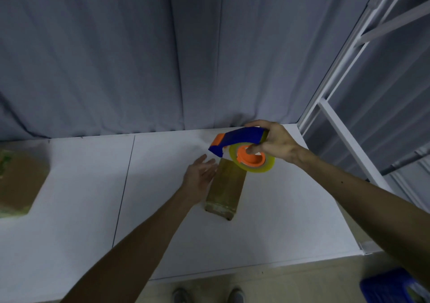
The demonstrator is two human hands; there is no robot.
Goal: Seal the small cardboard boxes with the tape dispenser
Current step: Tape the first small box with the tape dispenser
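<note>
A small cardboard box [226, 187] lies on the white table [162, 209], its top glossy with tape. My left hand [200, 177] rests flat against the box's left side with straight fingers. My right hand [272, 141] grips a blue and orange tape dispenser [239, 145] holding a yellowish tape roll [260, 166]. The dispenser hovers just above the box's far end, nose pointing left.
A larger cardboard box [18, 184] sits at the table's left edge. A grey curtain [139, 58] hangs behind the table. A white metal frame [337, 121] stands at right. A blue crate [391, 286] is on the floor at bottom right, my shoes [207, 294] below the table edge.
</note>
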